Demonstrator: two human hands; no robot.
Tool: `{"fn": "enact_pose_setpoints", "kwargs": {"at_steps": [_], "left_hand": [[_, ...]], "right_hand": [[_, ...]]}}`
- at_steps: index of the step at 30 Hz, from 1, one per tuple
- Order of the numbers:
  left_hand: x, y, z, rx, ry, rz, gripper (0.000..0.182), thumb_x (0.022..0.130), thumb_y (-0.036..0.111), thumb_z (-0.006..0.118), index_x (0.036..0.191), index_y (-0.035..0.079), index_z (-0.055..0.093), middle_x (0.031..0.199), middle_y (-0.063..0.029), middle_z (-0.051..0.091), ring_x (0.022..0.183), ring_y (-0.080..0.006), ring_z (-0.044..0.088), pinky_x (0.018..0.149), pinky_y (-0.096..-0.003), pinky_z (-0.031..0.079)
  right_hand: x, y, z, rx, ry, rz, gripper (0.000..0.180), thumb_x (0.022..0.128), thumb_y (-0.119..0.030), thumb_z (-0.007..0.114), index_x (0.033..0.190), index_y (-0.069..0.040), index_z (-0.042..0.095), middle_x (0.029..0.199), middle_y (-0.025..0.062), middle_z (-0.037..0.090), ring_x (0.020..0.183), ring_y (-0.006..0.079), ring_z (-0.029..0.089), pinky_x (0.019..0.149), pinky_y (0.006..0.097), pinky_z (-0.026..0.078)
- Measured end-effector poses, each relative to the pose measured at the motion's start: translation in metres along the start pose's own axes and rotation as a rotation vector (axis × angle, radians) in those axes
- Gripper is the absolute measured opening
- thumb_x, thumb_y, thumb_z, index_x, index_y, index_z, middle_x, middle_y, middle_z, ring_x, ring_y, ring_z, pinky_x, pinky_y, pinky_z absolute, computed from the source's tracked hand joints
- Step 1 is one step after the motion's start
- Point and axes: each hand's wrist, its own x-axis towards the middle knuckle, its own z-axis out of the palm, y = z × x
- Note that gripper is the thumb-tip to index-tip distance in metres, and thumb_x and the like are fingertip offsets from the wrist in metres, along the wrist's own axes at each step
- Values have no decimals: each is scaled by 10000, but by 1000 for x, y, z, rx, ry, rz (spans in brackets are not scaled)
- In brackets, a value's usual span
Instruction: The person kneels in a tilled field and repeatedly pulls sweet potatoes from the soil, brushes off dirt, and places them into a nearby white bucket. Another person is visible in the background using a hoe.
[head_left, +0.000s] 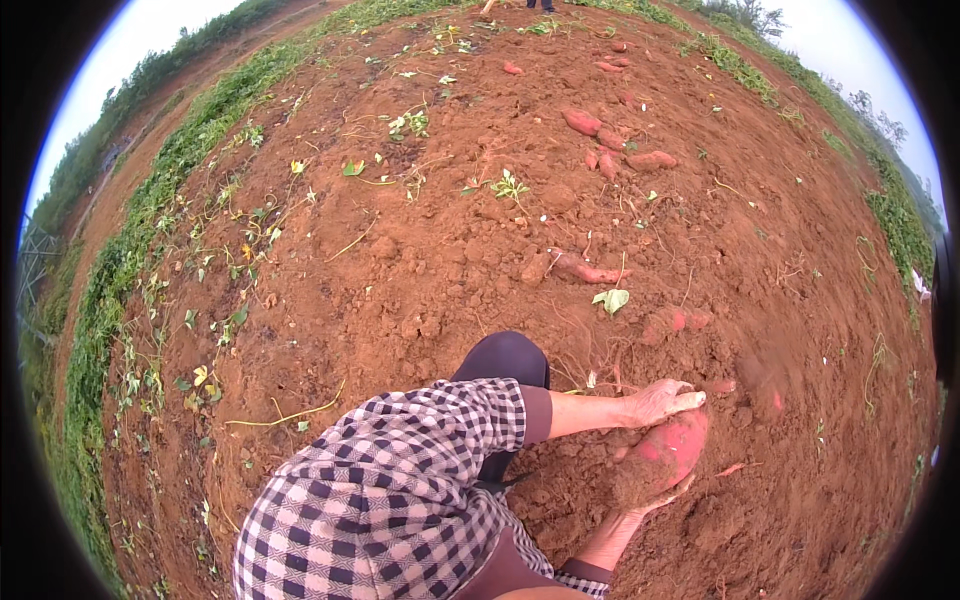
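Observation:
A large red sweet potato, partly caked with soil, sits between my two hands low over the dug earth. My left hand lies against its upper end, thumb and fingers bent around it. Along its lower side, my right hand cups it from beneath, with the palm mostly hidden behind the tuber and dirt. Just beyond my left fingertips, a smaller sweet potato piece pokes out of the soil. A soil-covered cluster of sweet potatoes rests a little farther up the row.
A long sweet potato lies ahead beside a loose green leaf. Farther off is a group of sweet potatoes. My bent knee is left of my hands. Green vines border the reddish field, and another person's legs show at the top.

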Motion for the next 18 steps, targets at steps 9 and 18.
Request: {"fn": "enact_pose_setpoints", "kwargs": {"at_steps": [9,18], "left_hand": [[16,-39,25,-154,169,-38,137,912,22,601,1046,32,577,964,-33,635,962,-112,540,848,-305,454],[10,-49,30,-294,-240,-355,810,818,697,555,1406,175,361,1425,-127,345,1347,-259,305,1090,-517,288]], "right_hand": [[24,-5,-28,357,-836,320,1051,766,-774,519,1405,29,291,1255,301,498,876,475,613,695,589,527],[5,-57,-17,-24,120,-344,1015,727,-582,702,1478,-57,266,1431,182,398,1280,386,441,1059,560,402]]}}
